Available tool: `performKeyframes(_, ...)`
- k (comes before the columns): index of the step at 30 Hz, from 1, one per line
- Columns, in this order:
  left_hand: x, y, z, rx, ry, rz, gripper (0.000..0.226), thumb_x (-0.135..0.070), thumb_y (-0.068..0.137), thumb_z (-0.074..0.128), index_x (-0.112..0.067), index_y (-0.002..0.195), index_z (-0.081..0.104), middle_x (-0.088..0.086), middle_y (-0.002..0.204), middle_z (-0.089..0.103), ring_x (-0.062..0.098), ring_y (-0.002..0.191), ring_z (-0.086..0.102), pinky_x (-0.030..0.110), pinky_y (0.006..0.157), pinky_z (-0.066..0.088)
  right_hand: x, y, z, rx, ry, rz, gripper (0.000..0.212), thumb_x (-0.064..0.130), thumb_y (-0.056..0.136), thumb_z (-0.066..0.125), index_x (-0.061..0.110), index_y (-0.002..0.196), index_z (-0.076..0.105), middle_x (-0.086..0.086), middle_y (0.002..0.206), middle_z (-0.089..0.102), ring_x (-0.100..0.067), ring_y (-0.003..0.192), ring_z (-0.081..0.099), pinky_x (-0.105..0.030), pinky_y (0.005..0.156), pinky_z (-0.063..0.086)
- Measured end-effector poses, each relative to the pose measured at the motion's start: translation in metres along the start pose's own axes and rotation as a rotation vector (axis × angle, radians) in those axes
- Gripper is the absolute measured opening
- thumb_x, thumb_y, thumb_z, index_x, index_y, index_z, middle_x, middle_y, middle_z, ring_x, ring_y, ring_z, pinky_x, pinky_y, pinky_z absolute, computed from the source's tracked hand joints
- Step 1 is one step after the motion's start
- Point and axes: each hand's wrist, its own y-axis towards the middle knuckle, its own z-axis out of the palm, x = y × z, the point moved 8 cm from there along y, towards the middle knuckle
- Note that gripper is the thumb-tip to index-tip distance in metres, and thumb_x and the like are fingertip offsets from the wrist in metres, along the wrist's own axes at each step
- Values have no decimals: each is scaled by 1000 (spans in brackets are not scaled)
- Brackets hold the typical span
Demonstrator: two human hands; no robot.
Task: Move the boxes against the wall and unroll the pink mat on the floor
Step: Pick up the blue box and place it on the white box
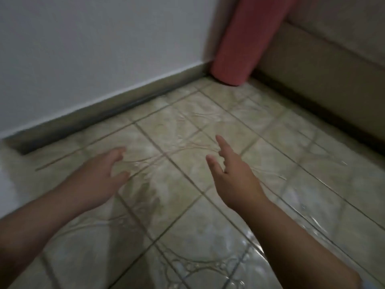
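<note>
In the corner, the rolled pink mat (248, 40) stands upright between wall (93, 49) and sofa (333, 65). Your left hand (98, 180) and right hand (235, 180) are empty, fingers spread; take the roll with both hands, low, and lay it flat.

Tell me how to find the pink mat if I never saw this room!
Follow the white wall along the tiled floor to the corner where it meets the beige sofa. The pink mat stands there on end, still rolled into a thick tube. It is the only pink thing among pale surfaces.
</note>
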Motion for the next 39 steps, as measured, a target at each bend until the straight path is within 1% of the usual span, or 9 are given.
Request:
performKeyframes(7, -239, -10, 167, 407, 32, 484, 60, -34, 83, 58, -27, 138, 36, -2, 131, 56, 16, 115, 54, 25, 89, 38, -179, -166, -156, -421, -11, 388, 60, 64, 84, 32, 52, 141, 16, 6, 144, 44, -15, 130, 43, -42, 102, 39)
performKeyframes(14, -363, -122, 323, 802, 121, 799, 64, -47, 86, 51, -28, 143, 27, -3, 145, 42, 12, 127, 44, 20, 95, 31, -299, -381, -196, -773, -43, 788, 61, 52, 86, 39, 32, 144, 32, -3, 146, 42, -19, 133, 38, -33, 100, 31)
performKeyframes(19, -383, -219, 413, 1092, 117, 805, 70, -51, 86, 49, -29, 145, 19, 4, 153, 29, 19, 137, 32, 28, 107, 26, -358, -491, -160, -863, -78, 1132, 55, 22, 90, 55, 8, 141, 38, -27, 142, 40, -39, 132, 36, -48, 107, 31)
performKeyframes(23, -381, -275, 462, 1256, 117, 773, 77, -56, 84, 48, -34, 146, 9, 2, 157, 19, 20, 142, 23, 35, 113, 23, -388, -530, -119, -877, 124, 1244, 62, 27, 90, 57, 11, 145, 33, -21, 147, 37, -36, 134, 35, -49, 109, 30)
performKeyframes(28, -390, -303, 496, 1302, -65, 660, 79, -48, 81, 58, -33, 146, 14, -8, 142, 34, 8, 124, 36, 22, 95, 29, -415, -534, -84, -984, 520, 1225, 73, 36, 89, 58, 28, 150, 17, -4, 150, 36, -29, 131, 43, -50, 102, 41)
performKeyframes(31, -391, -315, 505, 1350, -192, 545, 70, -41, 78, 65, -53, 132, 24, -27, 121, 38, -2, 111, 39, 11, 82, 36, -420, -535, -70, -1017, 601, 1214, 66, 34, 88, 60, 31, 145, 26, -3, 136, 50, -25, 114, 55, -49, 92, 48)
performKeyframes(33, -390, -322, 511, 1372, -221, 471, 70, -38, 72, 70, -63, 120, 25, -21, 124, 51, 9, 114, 52, 25, 91, 47, -421, -535, -66, -1038, 629, 1164, 60, 30, 88, 62, 36, 140, 32, 0, 125, 57, -18, 102, 61, -40, 82, 51)
performKeyframes(35, -390, -325, 516, 1362, -230, 446, 76, -37, 65, 71, -47, 129, 32, -3, 126, 58, 21, 113, 57, 45, 96, 48, -421, -534, -65, -1077, 671, 1115, 54, 25, 87, 63, 43, 131, 37, 4, 118, 60, -11, 96, 63, -35, 74, 52)
performKeyframes(39, -389, -325, 515, 1348, -318, 415, 81, -32, 63, 71, -37, 135, 32, 5, 127, 57, 25, 115, 57, 50, 95, 48, -424, -529, -64, -1180, 764, 1065, 52, 17, 86, 64, 48, 122, 41, -3, 120, 61, -22, 100, 63, -47, 84, 54)
